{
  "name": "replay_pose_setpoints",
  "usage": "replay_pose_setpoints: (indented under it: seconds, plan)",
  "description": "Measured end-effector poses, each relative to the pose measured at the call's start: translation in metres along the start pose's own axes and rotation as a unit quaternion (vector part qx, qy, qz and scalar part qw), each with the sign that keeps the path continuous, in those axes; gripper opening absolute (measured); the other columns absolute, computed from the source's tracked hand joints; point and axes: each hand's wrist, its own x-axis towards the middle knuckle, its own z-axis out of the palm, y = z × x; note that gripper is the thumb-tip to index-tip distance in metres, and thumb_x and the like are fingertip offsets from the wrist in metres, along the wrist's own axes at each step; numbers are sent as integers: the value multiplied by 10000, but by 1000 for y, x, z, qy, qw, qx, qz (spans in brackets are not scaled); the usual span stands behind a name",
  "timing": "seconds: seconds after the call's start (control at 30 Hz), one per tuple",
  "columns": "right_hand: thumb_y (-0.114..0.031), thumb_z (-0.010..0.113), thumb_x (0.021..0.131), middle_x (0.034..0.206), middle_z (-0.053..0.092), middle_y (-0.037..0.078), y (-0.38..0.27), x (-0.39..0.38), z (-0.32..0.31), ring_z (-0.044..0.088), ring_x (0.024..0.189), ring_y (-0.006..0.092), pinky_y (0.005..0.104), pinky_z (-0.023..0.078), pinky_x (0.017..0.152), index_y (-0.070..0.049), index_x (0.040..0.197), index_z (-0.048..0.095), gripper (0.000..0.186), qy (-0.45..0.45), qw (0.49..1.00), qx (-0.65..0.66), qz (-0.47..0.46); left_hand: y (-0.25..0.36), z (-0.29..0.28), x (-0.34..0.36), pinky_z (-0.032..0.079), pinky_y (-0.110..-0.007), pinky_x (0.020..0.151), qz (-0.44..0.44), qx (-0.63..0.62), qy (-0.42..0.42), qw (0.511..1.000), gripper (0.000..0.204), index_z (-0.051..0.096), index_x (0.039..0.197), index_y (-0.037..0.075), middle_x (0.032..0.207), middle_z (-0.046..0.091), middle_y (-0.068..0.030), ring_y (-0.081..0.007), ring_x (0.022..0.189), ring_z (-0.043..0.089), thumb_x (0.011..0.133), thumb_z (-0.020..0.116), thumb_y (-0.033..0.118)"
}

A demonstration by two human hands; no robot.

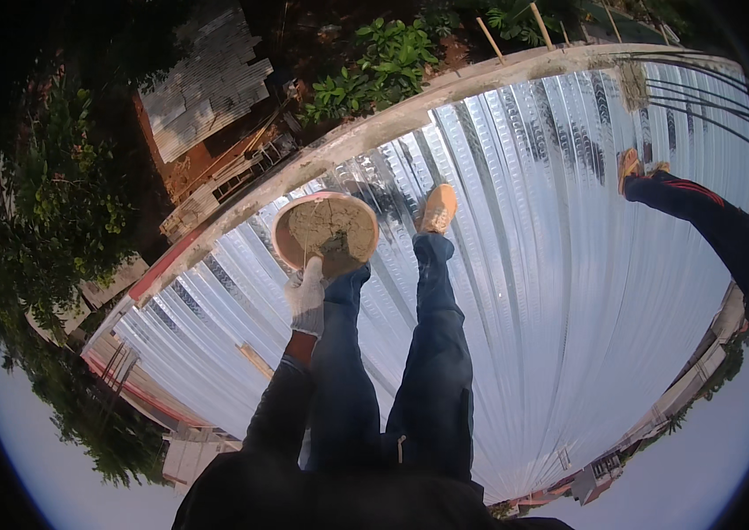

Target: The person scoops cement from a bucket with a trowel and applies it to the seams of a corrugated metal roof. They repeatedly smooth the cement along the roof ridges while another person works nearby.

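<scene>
My left hand (306, 296), in a pale work glove, is closed at the near edge of a round bucket (372, 237) with a pinkish rim. Grey-brown wet mortar (326, 221) fills much of it, with a dark hollow towards the near side. A thin line, perhaps the bucket's handle, runs up from my fingers across the mortar. The bucket hangs or rests above my left leg and hides that foot; which of the two, I cannot tell. My right hand is out of sight.
I stand on shiny ribbed metal decking (525, 265), my right foot in a tan shoe (439, 209). A concrete edge (366, 128) curves along the far side, with a drop beyond. Another person's leg (692, 199) stands at right, near dark rebar (701, 97).
</scene>
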Motion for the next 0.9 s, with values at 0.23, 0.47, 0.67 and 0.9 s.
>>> replay_pose_setpoints:
  seconds: [0.23,0.47,0.67,0.9]
  plan:
    - [-287,707,1004,809,692,62,-225,193,2,695,739,221,417,561,778,2,1044,715,291,-5,971,-61,-233,-41,130,42,394,-224,654,15,59,-28,998,277,794,960,16,806,587,127,-11,735,469,1069,757,268]
    - [-286,704,1004,813,695,71,-306,251,49,698,747,229,421,559,776,2,1058,709,294,-65,958,-44,-276,-65,185,47,424,-234,661,-15,8,2,1000,272,798,959,64,827,630,92,-15,732,500,1076,753,305]
    - [-286,701,1004,817,698,80,-316,263,43,701,753,235,425,558,774,3,1070,704,297,-100,957,-10,-270,-30,210,27,451,-240,666,-40,21,29,999,270,788,1020,73,863,674,68,-26,741,550,1068,762,337]
    - [-286,697,1003,822,701,89,-300,270,-29,705,761,243,429,556,772,4,1084,697,300,-121,954,34,-272,31,244,0,382,-248,497,40,69,114,990,351,769,999,25,703,606,19,-64,547,522,1036,791,373]
